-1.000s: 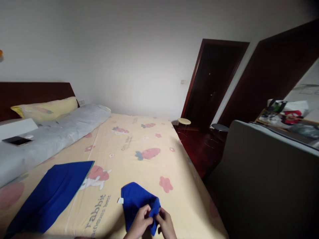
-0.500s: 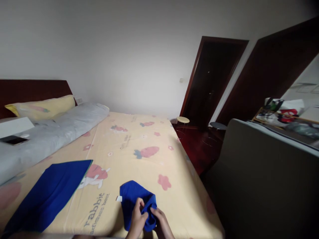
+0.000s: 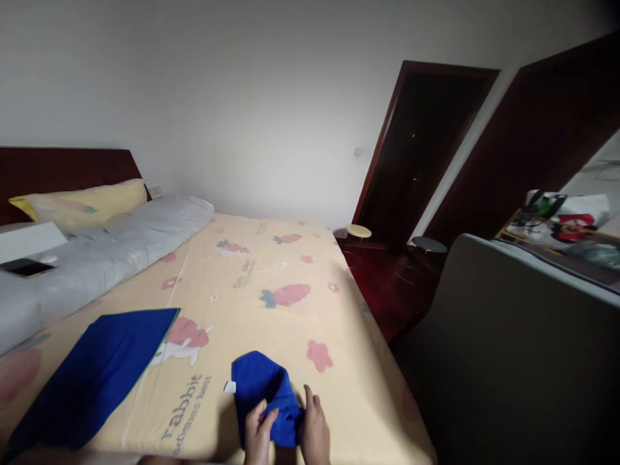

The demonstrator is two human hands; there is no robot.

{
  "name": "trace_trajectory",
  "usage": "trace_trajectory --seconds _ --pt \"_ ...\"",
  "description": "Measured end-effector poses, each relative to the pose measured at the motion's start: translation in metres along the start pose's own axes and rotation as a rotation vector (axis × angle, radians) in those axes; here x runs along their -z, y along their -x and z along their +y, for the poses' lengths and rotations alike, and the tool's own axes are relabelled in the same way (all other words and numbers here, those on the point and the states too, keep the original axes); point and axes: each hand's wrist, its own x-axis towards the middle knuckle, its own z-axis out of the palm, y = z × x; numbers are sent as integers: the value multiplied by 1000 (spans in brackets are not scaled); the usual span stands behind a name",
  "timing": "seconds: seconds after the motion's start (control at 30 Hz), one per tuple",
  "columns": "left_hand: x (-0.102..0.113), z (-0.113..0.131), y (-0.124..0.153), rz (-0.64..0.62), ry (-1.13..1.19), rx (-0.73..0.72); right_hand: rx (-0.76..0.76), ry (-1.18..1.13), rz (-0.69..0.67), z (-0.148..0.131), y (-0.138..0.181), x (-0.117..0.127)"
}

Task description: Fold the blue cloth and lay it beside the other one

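Bedding fills most of your view: a wide bed with a pale yellow cotton sheet printed with strawberries and a rabbit, a long grey bolster and a yellow pillow at its dark wooden headboard. White walls, a dark red doorway with two small round stools before it, and a grey upholstered panel close the room on your right. A large flat royal-blue cloth lies spread at the left. Smaller and nearer you, the folded royal-blue garment with a white tag lies on the sheet's near edge. Half a second ago both hands pinched its bunched corner; now they have loosened. Your left hand rests half open with its fingertips on the fabric's near edge; your right hand lies flat and open against its right side, gripping nothing. My reading: the fold is being pressed down rather than gathered.
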Motion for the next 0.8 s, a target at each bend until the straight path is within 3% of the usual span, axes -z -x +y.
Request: trace_trajectory --seconds 0.2,0.37,0.53,0.6,0.67,0.8 --pt "7 25 4 -231 -301 -225 22 -287 -378 -22 -8 5" --pt "21 34 4 -295 -445 -213 -65 -561 -478 -28 3 8" --pt "14 25 6 -439 -487 -176 -39 -318 -248 -21 12 1" --pt "10 26 5 -439 -419 -160 2 -244 -182 -16 9 5" --pt "9 31 2 -337 -317 -144 -39 -281 -120 -10 3 14" --pt "23 46 -4 30 -131 -177 -218 -456 67 0 -9 34"
